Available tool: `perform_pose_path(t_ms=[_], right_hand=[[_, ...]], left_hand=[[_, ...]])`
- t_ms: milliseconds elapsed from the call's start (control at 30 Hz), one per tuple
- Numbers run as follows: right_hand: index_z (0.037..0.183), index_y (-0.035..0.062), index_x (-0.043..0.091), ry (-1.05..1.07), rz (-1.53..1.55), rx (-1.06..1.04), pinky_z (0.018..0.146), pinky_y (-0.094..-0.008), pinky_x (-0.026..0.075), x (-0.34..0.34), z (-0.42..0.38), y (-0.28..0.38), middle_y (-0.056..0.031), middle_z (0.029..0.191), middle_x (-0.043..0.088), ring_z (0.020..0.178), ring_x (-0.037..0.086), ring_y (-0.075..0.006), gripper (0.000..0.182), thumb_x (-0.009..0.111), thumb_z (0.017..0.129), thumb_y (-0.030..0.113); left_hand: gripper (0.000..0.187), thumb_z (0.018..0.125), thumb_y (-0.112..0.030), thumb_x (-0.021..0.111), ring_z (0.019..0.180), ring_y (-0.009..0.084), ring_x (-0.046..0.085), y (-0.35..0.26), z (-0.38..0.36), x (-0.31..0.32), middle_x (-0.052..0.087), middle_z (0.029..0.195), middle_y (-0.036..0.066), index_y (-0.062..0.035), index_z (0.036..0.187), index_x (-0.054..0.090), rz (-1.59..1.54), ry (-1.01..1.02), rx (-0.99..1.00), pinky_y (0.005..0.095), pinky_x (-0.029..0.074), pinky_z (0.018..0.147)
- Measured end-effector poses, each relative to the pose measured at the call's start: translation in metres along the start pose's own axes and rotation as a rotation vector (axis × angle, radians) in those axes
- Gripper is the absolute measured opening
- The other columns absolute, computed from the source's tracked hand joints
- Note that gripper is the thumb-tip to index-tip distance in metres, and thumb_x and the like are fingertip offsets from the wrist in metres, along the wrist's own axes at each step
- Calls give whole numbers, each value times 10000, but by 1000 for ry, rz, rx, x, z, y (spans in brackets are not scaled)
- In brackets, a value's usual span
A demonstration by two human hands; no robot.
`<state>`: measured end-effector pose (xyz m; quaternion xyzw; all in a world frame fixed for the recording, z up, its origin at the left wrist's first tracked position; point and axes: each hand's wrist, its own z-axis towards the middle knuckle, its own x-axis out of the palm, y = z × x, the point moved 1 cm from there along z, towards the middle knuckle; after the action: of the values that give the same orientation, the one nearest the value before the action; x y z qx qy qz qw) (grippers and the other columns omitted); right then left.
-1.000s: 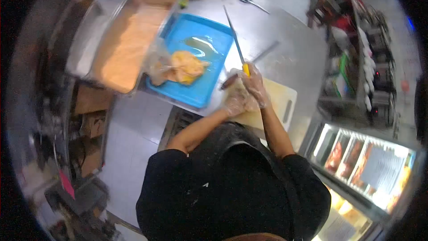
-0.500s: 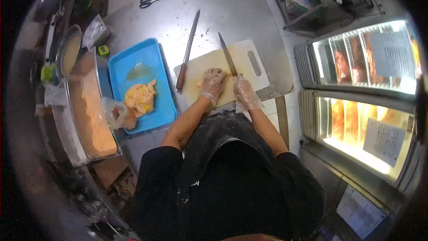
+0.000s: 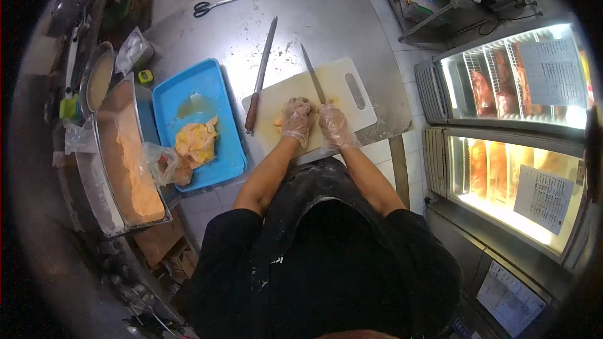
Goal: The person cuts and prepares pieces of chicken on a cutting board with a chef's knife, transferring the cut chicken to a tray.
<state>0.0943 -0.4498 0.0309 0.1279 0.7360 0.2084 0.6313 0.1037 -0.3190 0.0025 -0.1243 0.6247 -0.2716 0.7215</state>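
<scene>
Knife point(image 3: 312, 74): long narrow blade, tip angled up and away toward far-left, handle end buried in gloved right hand point(image 3: 336, 127). Blade lies low over white cutting board point(image 3: 352, 110), crossing its middle. Meat piece point(image 3: 278, 123): small, pale yellow-orange, raw-looking, sits on board's near-left part, mostly covered by gloved left hand point(image 3: 297, 119) pressing on it. Board lies flat on steel tabletop point(image 3: 326, 12), handle slot on right.

2 gloved hands: left hand point(image 3: 297, 120), right hand point(image 3: 335, 127). 1 knife point(image 3: 312, 76). 1 sharpening steel point(image 3: 260, 76). 1 cutting board point(image 3: 352, 97). 1 blue tray point(image 3: 210, 91). 1 pair of scissors point(image 3: 213, 6). 1 metal pan point(image 3: 103, 182). 2 lit display fridges point(image 3: 502, 81).
</scene>
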Motion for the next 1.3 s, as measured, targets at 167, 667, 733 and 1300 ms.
perform_pose_path(t_ms=[167, 667, 733, 1300], right_hand=[[963, -48, 513, -28, 97, -20, 570, -489, 471, 25, -77, -51, -235, 698, 591, 672, 609, -391, 240, 452, 883, 170], [1056, -23, 470, 28, 48, -11, 609, -511, 460, 32, -11, -26, -262, 756, 604, 722, 591, -437, 318, 462, 899, 254], [1050, -15, 468, 52, 41, -42, 611, -512, 460, 35, -28, -27, -265, 758, 603, 717, 590, -439, 313, 468, 897, 258], [1004, -69, 497, -20, -53, -142, 588, -467, 467, 45, -96, -53, -228, 710, 563, 675, 568, -390, 262, 487, 863, 152]], left_hand=[[153, 757, -245, 604, 895, 279, 534, -2, 3, 0, 608, 869, 82, -103, 729, 653, -18, 47, -69, 389, 428, 819], [189, 748, -251, 635, 926, 315, 530, 11, -26, -26, 612, 957, 113, -111, 865, 687, -186, -177, -34, 412, 425, 822], [218, 768, -259, 631, 947, 314, 520, 15, -31, -29, 598, 991, 113, -105, 916, 676, -137, -48, -74, 414, 424, 824], [171, 761, -275, 629, 953, 304, 491, 15, -15, -16, 615, 899, 96, -128, 807, 701, 50, 40, -125, 393, 388, 808]])
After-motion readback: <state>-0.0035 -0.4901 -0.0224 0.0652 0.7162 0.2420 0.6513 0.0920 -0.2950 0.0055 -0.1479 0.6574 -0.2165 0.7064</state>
